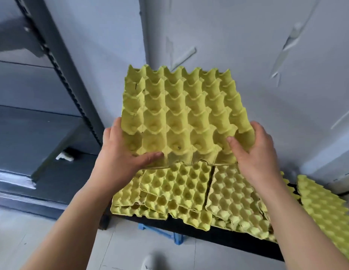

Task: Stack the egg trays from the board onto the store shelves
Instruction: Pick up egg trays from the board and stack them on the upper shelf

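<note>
Both hands lift one empty yellow-green egg tray above the stacks.

Nearest, the black board (228, 233) carries piled empty trays (175, 193); above them the left hand (119, 152) and right hand (255, 152) clamp the held tray (179, 114) by its near corners; dark shelves (33, 117) stand far left.

A dark board (218, 233) sits low, below the hands, resting on a blue support (169, 233) on the pale floor (33, 230). Yellow-green egg trays lie on it in overlapping stacks: one (166, 193) under the left hand, one (238, 199) under the right, another (325, 211) further right.
</note>
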Demonstrator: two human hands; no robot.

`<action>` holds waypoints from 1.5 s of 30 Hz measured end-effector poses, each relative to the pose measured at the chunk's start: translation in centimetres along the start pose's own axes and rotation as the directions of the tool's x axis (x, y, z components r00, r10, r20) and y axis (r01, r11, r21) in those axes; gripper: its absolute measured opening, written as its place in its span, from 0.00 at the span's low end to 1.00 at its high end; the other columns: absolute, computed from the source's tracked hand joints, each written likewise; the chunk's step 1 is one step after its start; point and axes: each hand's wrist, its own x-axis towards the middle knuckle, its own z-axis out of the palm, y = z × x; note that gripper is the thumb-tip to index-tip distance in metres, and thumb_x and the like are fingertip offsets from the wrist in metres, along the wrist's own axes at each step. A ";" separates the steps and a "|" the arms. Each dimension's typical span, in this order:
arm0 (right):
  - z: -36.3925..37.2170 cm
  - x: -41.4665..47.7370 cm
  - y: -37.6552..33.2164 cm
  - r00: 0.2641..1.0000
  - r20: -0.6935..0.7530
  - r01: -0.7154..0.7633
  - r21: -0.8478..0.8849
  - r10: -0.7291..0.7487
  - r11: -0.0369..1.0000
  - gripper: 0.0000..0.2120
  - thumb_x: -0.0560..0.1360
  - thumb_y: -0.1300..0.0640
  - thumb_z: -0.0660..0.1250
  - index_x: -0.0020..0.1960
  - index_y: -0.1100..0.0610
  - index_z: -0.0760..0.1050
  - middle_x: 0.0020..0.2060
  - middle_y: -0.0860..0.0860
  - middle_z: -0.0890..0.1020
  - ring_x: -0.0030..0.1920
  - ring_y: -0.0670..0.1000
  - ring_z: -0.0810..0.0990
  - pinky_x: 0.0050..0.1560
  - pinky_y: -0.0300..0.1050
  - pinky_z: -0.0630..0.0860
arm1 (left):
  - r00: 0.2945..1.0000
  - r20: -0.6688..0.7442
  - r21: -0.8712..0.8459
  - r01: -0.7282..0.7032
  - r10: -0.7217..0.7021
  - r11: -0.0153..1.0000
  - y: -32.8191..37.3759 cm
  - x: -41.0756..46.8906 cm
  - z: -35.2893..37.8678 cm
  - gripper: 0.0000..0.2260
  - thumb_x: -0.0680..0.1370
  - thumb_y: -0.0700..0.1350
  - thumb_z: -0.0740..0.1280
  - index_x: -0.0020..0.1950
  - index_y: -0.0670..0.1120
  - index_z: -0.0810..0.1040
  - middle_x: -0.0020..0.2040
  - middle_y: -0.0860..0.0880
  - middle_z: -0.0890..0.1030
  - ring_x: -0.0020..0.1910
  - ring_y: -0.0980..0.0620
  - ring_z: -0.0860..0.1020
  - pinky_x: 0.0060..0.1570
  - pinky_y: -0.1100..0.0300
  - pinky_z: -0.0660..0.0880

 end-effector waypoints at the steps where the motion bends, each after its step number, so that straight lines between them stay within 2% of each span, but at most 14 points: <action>1: -0.3 -0.2 -1.5 0.999 -0.013 0.043 0.007 -0.043 0.999 0.34 0.76 0.44 0.64 0.76 0.54 0.56 0.70 0.55 0.65 0.69 0.53 0.65 0.66 0.46 0.62 | 0.999 -0.038 -0.009 -0.009 0.009 1.000 0.3 -0.5 -1.5 0.42 0.55 0.66 0.72 0.66 0.58 0.63 0.55 0.61 0.66 0.50 0.65 0.67 0.45 0.70 0.64; 3: -0.7 -0.5 -4.4 0.992 -0.025 0.127 0.031 -0.127 0.991 0.34 0.75 0.44 0.64 0.76 0.54 0.56 0.71 0.55 0.65 0.69 0.53 0.65 0.65 0.44 0.62 | 0.993 -0.112 -0.007 -0.025 0.024 1.000 0.8 -1.4 -4.4 0.42 0.56 0.65 0.73 0.66 0.61 0.60 0.52 0.67 0.63 0.54 0.63 0.66 0.44 0.70 0.64; 6: -0.9 -0.8 -8.6 0.970 -0.055 0.240 0.052 -0.237 0.969 0.33 0.75 0.43 0.65 0.75 0.54 0.57 0.69 0.56 0.66 0.68 0.53 0.67 0.62 0.42 0.63 | 0.973 -0.227 0.028 -0.032 0.038 0.999 1.2 -2.5 -8.7 0.47 0.56 0.64 0.73 0.71 0.58 0.59 0.56 0.61 0.65 0.53 0.65 0.64 0.50 0.63 0.64; 10: -0.1 -1.0 -14.4 0.937 -0.057 0.347 0.084 -0.344 0.934 0.33 0.75 0.43 0.65 0.74 0.54 0.59 0.66 0.56 0.69 0.65 0.54 0.69 0.57 0.42 0.64 | 0.936 -0.351 0.059 -0.017 0.036 0.998 1.0 -3.5 -14.3 0.48 0.56 0.65 0.72 0.72 0.55 0.60 0.57 0.61 0.64 0.48 0.70 0.62 0.50 0.63 0.62; 14: 1.9 -2.1 -20.5 0.912 -0.034 0.409 0.112 -0.408 0.906 0.33 0.75 0.43 0.65 0.74 0.54 0.59 0.67 0.57 0.68 0.65 0.56 0.69 0.57 0.43 0.64 | 0.900 -0.435 0.044 0.007 0.013 0.999 -1.1 -4.0 -20.0 0.47 0.55 0.68 0.73 0.70 0.56 0.62 0.60 0.59 0.71 0.55 0.59 0.69 0.52 0.59 0.66; 18: 5.0 -3.6 -27.0 0.894 -0.014 0.446 0.139 -0.448 0.884 0.32 0.73 0.38 0.64 0.70 0.54 0.64 0.61 0.57 0.73 0.61 0.57 0.73 0.59 0.49 0.71 | 0.871 -0.491 0.020 0.021 -0.009 1.000 -3.8 -4.2 -26.2 0.45 0.53 0.68 0.73 0.67 0.57 0.65 0.57 0.60 0.73 0.57 0.58 0.71 0.51 0.60 0.65; 21: 7.7 -5.4 -32.0 0.883 -0.013 0.465 0.163 -0.470 0.870 0.33 0.71 0.36 0.63 0.68 0.54 0.66 0.59 0.56 0.74 0.59 0.58 0.74 0.57 0.52 0.73 | 0.860 -0.511 0.015 0.022 -0.012 1.000 -6.6 -4.0 -31.2 0.46 0.53 0.69 0.74 0.67 0.56 0.66 0.59 0.58 0.75 0.59 0.56 0.72 0.53 0.59 0.67; 24: 10.6 -7.1 -36.7 0.884 0.002 0.462 0.149 -0.467 0.874 0.32 0.74 0.42 0.65 0.72 0.55 0.61 0.63 0.58 0.70 0.63 0.59 0.70 0.58 0.50 0.68 | 0.861 -0.508 0.035 0.039 -0.016 0.999 -9.6 -3.5 -36.6 0.47 0.52 0.72 0.73 0.67 0.56 0.67 0.59 0.57 0.76 0.59 0.54 0.73 0.56 0.55 0.71; 25: 11.5 -7.7 -38.2 0.888 0.014 0.453 0.152 -0.460 0.878 0.31 0.75 0.43 0.65 0.72 0.55 0.61 0.62 0.58 0.70 0.63 0.59 0.70 0.55 0.48 0.67 | 0.864 -0.503 0.041 0.041 -0.015 0.998 -10.5 -3.3 -38.3 0.46 0.51 0.73 0.72 0.66 0.57 0.68 0.58 0.57 0.76 0.58 0.54 0.74 0.56 0.53 0.72; 28: 14.4 -9.0 -42.3 0.894 0.042 0.433 0.184 -0.447 0.882 0.26 0.75 0.44 0.66 0.68 0.54 0.65 0.53 0.52 0.70 0.57 0.57 0.73 0.49 0.45 0.67 | 0.871 -0.490 0.038 0.022 -0.001 0.999 -12.9 -2.4 -43.1 0.39 0.51 0.73 0.72 0.58 0.59 0.70 0.53 0.59 0.77 0.56 0.53 0.75 0.55 0.51 0.74; 31: 17.3 -9.6 -45.8 0.897 0.037 0.427 0.196 -0.441 0.883 0.23 0.73 0.42 0.66 0.62 0.53 0.68 0.53 0.54 0.75 0.52 0.57 0.76 0.51 0.50 0.74 | 0.875 -0.484 0.045 0.000 0.022 0.999 -14.9 -1.1 -46.9 0.33 0.52 0.71 0.74 0.52 0.65 0.68 0.51 0.61 0.77 0.56 0.52 0.75 0.56 0.50 0.73; 35: 20.6 -9.4 -49.9 0.904 0.041 0.414 0.150 -0.425 0.898 0.24 0.74 0.44 0.66 0.65 0.56 0.67 0.55 0.57 0.73 0.55 0.59 0.74 0.53 0.51 0.73 | 0.881 -0.473 0.057 0.006 0.022 0.998 -17.6 1.3 -50.7 0.36 0.52 0.71 0.76 0.54 0.62 0.67 0.53 0.56 0.76 0.60 0.50 0.73 0.60 0.49 0.72; 40: 24.7 -8.0 -54.0 0.902 0.041 0.423 0.122 -0.430 0.898 0.25 0.75 0.44 0.65 0.65 0.57 0.66 0.56 0.56 0.74 0.52 0.57 0.73 0.45 0.45 0.68 | 0.883 -0.469 0.052 0.022 0.005 0.998 -21.2 5.2 -54.2 0.36 0.49 0.74 0.71 0.52 0.61 0.69 0.54 0.53 0.78 0.57 0.50 0.75 0.60 0.47 0.72; 45: 28.9 -5.9 -57.8 0.903 0.027 0.424 0.099 -0.428 0.900 0.26 0.74 0.41 0.64 0.63 0.57 0.67 0.54 0.57 0.75 0.49 0.58 0.76 0.46 0.49 0.74 | 0.884 -0.468 0.042 0.023 0.000 0.999 -24.1 9.4 -57.2 0.38 0.51 0.70 0.76 0.56 0.59 0.69 0.56 0.52 0.77 0.58 0.50 0.75 0.59 0.50 0.72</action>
